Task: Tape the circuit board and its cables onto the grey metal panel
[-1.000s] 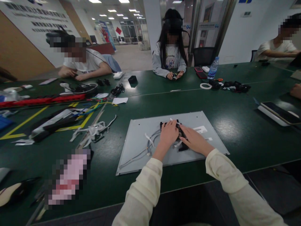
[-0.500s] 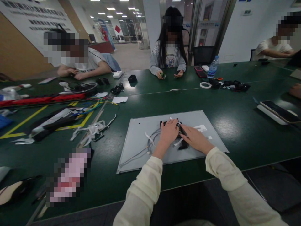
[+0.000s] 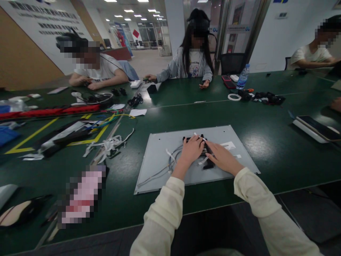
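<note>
**Close Work at a Shared Green Table [image 3: 170, 115]**

From left, a mouse [image 3: 17, 213] and a pink item [image 3: 85, 190], its details masked, lie well off to the side, probably to keep them out of the work. Loosely tangled white strips [image 3: 109, 146] sit in a heap beyond them.

A pale grey panel [image 3: 154, 154] lies flat, seemingly serving as a firm base, with a thin grey cable [image 3: 153, 176] trailing across its left part. The left hand [image 3: 192, 148] lies palm down, fingers outstretched and close together, over a small dark assembly [image 3: 204, 151] near the panel's middle, apparently to steady it. A black piece [image 3: 209, 164] lies on the near side, just below the right hand [image 3: 222, 156], whose thumb stands apart from its fingers at the assembly's right side. Whether either hand pinches anything cannot be told; they hide much of the assembly.

Left of the panel, a strip of tabletop separates it from the tangle. Along its near side, only a narrow margin remains before the table's edge. Beyond the far side, more room runs back toward a white ring [image 3: 234, 97] and a bottle [image 3: 243, 78]; rightward, a broad stretch reaches a phone [image 3: 319, 127].
</note>
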The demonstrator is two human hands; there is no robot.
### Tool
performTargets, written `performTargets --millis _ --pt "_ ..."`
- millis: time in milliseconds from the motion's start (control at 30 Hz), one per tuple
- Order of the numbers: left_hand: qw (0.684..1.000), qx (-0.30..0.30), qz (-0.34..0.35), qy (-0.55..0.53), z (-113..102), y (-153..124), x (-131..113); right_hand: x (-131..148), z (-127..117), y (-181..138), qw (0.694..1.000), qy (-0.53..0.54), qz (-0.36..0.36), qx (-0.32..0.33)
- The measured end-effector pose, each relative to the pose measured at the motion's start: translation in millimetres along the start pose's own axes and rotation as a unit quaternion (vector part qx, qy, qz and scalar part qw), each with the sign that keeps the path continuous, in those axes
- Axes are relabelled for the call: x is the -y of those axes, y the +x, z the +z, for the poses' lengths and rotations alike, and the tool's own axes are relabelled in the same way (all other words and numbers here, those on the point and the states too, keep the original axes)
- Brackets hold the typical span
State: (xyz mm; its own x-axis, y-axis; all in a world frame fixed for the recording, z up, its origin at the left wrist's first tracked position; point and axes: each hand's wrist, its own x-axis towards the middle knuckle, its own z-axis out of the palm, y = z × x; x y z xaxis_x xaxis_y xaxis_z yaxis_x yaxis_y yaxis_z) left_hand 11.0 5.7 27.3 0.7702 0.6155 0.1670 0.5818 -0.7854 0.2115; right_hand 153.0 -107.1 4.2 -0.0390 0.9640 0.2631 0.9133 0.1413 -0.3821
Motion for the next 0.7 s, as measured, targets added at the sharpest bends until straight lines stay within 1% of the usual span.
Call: performTargets --millis 233,433,600,700 --pt "1.000 -0.007 -0.006 -0.001 0 -1 -1 -1 3 -1 1.000 0.002 0.013 -0.005" --pt "1.000 -0.006 -0.025 0.007 -2 4 -3 -1 4 -1 1.000 -0.002 0.006 -0.014" --pt "1.000 -0.007 -0.019 0.012 1 5 -2 1 2 -13 1.000 -0.014 0.015 -0.021" --pt "1.000 0.006 -0.006 0.010 2 5 2 2 -1 -22 0.999 -0.019 0.025 -0.021"
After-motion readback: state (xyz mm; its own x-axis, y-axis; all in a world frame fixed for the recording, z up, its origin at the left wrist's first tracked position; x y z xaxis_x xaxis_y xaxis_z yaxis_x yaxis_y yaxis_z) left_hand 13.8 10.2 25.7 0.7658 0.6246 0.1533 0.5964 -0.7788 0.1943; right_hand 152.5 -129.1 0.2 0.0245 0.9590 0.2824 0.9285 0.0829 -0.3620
